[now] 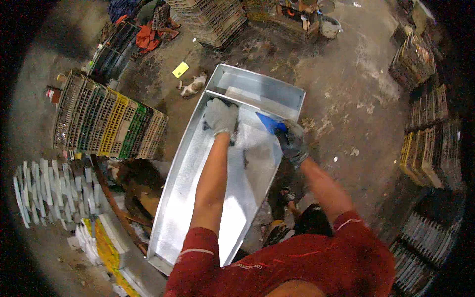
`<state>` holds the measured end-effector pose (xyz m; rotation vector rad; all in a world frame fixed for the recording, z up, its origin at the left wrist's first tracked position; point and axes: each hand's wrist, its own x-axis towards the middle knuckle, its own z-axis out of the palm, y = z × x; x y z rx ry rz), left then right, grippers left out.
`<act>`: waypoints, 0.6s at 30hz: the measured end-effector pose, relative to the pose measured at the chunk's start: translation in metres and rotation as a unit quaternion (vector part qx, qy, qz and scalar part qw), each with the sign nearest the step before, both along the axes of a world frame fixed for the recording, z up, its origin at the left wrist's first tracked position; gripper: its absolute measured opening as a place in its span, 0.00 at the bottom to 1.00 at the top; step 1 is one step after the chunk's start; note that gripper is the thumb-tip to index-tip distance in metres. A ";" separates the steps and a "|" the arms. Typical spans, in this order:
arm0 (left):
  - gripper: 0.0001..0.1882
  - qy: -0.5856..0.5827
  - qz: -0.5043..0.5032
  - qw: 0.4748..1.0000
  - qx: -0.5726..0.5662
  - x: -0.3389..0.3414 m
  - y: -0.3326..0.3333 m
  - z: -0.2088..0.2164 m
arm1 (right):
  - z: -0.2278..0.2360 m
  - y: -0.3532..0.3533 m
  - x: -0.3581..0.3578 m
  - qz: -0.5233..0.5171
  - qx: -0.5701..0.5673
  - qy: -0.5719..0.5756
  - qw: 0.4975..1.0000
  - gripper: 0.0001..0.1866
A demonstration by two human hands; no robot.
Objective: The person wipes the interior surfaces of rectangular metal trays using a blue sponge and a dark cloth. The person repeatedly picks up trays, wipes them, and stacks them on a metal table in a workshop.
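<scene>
A: What does the metal tray (173,183) look like?

B: It is long and silver, with low sides. A thin wall (235,100) goes across it near the far end and makes a small part there. The bottom is very shiny close to the person.

A: Where is it?

B: Right in front of the person, under both arms. What holds it up is hard to see.

A: And the blue tool (269,123)?

B: It is flat and bright, with a pointed corner. It is over the right side of the tray, near the cross wall.

A: What is the room like?

B: The floor (346,89) is brown and gray with pale marks. A stack of crates (111,121), some yellow and some green, stands on the left. A small white and brown cat (193,87) lies beside the tray, near a yellow card (180,69).

A: How are the hands?

B: Both wear gray gloves. The left hand (220,116) reaches far down into the tray, just below the cross wall, its arm nearly straight. I cannot tell if it pinches anything. The right hand (293,141) is closed around the blue tool, its arm coming in from the right.
</scene>
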<state>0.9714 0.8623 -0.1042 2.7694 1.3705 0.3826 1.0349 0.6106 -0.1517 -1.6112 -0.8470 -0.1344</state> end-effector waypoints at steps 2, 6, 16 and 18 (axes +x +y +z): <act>0.22 -0.128 0.036 0.989 -0.069 0.021 -0.024 -0.018 | -0.034 0.008 -0.006 -0.058 0.114 0.202 0.971 0.13; 0.18 -0.120 -0.258 0.923 -0.259 0.011 -0.090 -0.064 | -0.053 0.018 -0.001 -0.134 0.205 0.342 0.907 0.14; 0.23 -0.023 -0.229 0.884 -0.408 -0.004 -0.054 0.011 | 0.003 -0.052 0.026 -0.140 0.255 0.469 0.834 0.18; 0.23 0.036 -0.400 0.872 -0.279 0.021 -0.085 -0.013 | 0.006 -0.066 0.020 -0.166 0.094 0.215 0.958 0.19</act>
